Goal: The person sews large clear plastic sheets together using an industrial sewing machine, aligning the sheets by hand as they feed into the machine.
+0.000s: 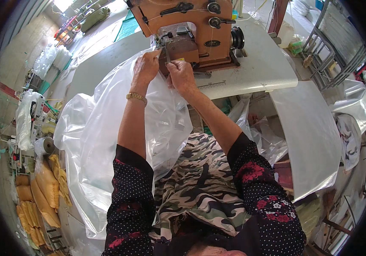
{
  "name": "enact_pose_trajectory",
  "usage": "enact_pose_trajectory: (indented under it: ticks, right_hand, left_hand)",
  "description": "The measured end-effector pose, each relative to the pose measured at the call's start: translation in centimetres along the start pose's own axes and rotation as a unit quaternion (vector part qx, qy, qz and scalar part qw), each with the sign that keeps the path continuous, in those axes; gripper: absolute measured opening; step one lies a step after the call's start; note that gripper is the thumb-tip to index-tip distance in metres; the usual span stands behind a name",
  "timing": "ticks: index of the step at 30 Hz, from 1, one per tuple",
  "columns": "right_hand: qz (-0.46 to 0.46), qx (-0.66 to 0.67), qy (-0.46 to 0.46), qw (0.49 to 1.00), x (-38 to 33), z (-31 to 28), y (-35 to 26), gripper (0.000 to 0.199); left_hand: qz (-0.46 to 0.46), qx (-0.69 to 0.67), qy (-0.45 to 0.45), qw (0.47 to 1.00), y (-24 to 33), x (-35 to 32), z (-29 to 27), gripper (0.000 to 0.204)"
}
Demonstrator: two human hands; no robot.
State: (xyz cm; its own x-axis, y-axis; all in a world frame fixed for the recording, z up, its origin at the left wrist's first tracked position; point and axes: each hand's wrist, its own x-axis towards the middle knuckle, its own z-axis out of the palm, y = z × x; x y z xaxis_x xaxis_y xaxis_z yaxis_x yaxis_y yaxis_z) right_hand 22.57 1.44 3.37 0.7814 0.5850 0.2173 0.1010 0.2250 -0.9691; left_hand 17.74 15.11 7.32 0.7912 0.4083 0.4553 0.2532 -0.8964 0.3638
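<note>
A brown-orange industrial sewing machine (217, 32) stands on a pale worktable (255, 70) in front of me. My left hand (147, 67), with a gold watch on the wrist, is closed on the upper edge of a large translucent plastic sheet (110, 111), just left of the needle area. Right beside it, my right hand (181, 77) pinches the same sheet at the front of the machine's sewing arm. From there the plastic hangs off the table over my left side and lap. My fingertips partly hide the edge under the needle.
A camouflage apron (204, 170) covers my lap. Another plastic sheet (309, 136) hangs from the table's right side. Folded yellow sacks (44, 187) and a roll (45, 146) lie at the left. A metal ladder-like frame (332, 51) leans at the far right, near a red post (278, 17).
</note>
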Motion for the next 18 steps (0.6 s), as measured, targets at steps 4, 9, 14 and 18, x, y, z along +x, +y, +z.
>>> enact_pose_trajectory:
  ticks: [4, 9, 14, 18]
  right_hand:
    - [0.007, 0.004, 0.010, 1.000, 0.3, 0.1, -0.2, 0.029]
    - [-0.007, -0.015, 0.024, 1.000, 1.0, 0.4, 0.1, 0.030]
    - [-0.057, -0.046, 0.041, 0.996, 1.0, 0.7, 0.6, 0.029]
    - [-0.067, -0.071, 0.046, 0.994, 0.5, 0.7, 0.8, 0.028]
  left_hand:
    - [0.005, -0.020, 0.002, 1.000, 0.1, 0.0, 0.1, 0.037]
    - [0.001, -0.026, 0.009, 1.000, 0.0, -0.1, 0.3, 0.036]
    - [0.010, -0.040, 0.021, 0.999, 0.0, -0.2, 0.3, 0.037]
    - [0.003, -0.041, 0.017, 0.999, 0.0, -0.5, 0.4, 0.037]
